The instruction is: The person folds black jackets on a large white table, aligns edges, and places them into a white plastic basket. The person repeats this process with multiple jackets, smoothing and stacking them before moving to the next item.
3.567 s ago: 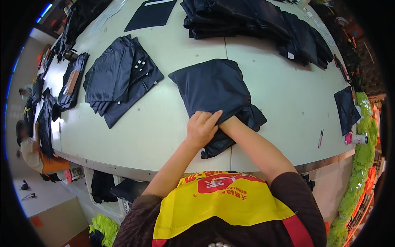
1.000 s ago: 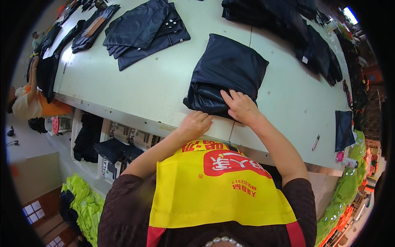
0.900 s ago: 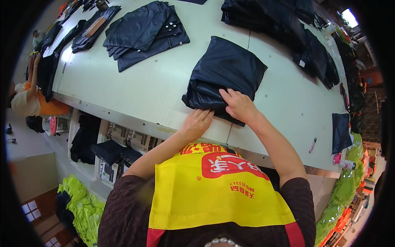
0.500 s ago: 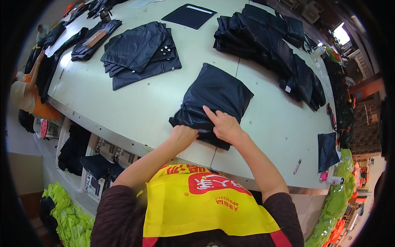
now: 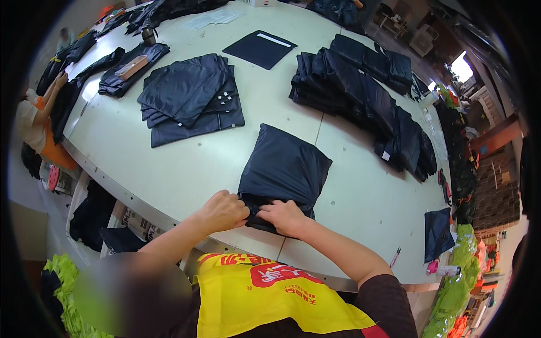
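Note:
A dark navy, shiny fabric piece, squarish and pouch-like (image 5: 284, 166), lies at the table's near edge, its opening or folded edge toward me. My left hand (image 5: 222, 211) is closed in a fist on the near left corner. With bent fingers, my right hand (image 5: 283, 217) grips the near edge, its fingertips partly hidden in the folds. Left of it lies a fanned stack of similar dark pieces (image 5: 186, 90). Long rows of folded dark pieces (image 5: 352, 93) stand to the right.
A flat dark piece with a white strip (image 5: 256, 49) lies farther back. A peach tray (image 5: 132, 67) rests on dark fabric at left. Near the right edge are a pen (image 5: 395, 257), a small dark piece (image 5: 438, 235) and a bottle (image 5: 448, 270). Another person (image 5: 38, 118) stands at far left.
The pouch-like piece sits lower in view, nearer me. My right hand has gone from pointing on its top to gripping its near edge. My left hand now shows at the left corner.

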A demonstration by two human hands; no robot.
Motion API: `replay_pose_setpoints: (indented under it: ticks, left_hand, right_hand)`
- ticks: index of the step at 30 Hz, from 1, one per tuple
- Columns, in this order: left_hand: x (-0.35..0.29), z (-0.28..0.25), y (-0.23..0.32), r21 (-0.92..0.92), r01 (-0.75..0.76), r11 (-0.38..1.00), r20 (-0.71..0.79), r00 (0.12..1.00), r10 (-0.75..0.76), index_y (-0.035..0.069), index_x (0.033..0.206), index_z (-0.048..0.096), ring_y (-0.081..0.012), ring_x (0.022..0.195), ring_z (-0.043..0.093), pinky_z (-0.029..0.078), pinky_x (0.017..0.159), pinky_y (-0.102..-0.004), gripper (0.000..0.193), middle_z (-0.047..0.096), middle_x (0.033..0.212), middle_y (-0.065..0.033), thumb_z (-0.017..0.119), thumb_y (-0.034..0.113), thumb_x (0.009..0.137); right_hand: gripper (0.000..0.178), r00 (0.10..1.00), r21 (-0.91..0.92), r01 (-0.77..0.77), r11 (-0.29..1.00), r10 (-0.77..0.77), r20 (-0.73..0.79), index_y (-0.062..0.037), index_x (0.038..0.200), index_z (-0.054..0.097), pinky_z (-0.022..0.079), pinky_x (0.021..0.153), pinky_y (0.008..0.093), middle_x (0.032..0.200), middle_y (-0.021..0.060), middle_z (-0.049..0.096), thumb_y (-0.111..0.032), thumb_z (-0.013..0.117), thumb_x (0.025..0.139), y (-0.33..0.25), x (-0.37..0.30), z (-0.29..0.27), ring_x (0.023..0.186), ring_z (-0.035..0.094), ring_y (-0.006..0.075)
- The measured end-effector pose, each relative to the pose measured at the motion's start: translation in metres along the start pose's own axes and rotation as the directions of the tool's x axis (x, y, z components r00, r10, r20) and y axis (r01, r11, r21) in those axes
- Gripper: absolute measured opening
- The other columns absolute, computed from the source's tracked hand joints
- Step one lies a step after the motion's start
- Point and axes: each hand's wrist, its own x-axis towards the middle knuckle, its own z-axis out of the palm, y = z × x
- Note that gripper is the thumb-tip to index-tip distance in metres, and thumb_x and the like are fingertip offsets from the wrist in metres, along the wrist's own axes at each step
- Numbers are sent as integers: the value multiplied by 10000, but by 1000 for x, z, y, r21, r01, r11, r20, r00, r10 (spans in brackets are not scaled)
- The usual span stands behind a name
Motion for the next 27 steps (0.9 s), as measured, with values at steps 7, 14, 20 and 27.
replay_pose_setpoints:
  ticks: [7, 14, 20, 27]
  left_hand:
    - [20, 37, 45, -84, 132, 988, 357, 929, -94, 35, 906, 629, -280, 755, 660, 518, 628, -377, 322, 656, 880, -125, 638, 327, 771]
    - [71, 58, 93, -667, 72, 742, -301, 885, -356, 91, 826, 636, -346, 692, 598, 477, 591, -423, 82, 616, 819, -113, 639, 128, 753]
    - [48, 48, 78, -275, 31, 961, -473, 866, -164, 124, 760, 646, -212, 749, 564, 425, 659, -330, 93, 585, 736, -8, 697, 175, 701]
    - [55, 48, 68, -303, -63, 951, -504, 857, -104, 94, 761, 608, -218, 733, 552, 439, 664, -331, 129, 573, 741, -34, 699, 155, 692]
  right_hand:
    - [466, 990, 281, -19, 960, 57, -130, -210, 1113, 609, 495, 806, 397, 1109, 39, 620, -5, 534, 701, 33, 46, -2, 996, 592, 281]
    - [539, 968, 468, 10, 884, 109, -225, -136, 1148, 598, 463, 886, 347, 1114, 131, 612, 76, 517, 659, 57, 59, 22, 1046, 575, 299]
    - [583, 986, 869, 126, 479, 37, -164, -55, 1306, 462, 348, 1013, 287, 1303, 113, 498, 39, 495, 732, 46, 25, -4, 1236, 436, 229]
    - [45, 919, 220, -101, 970, 176, -354, -10, 729, 602, 488, 715, 395, 799, 153, 604, -32, 580, 697, 30, -33, 14, 811, 584, 350]
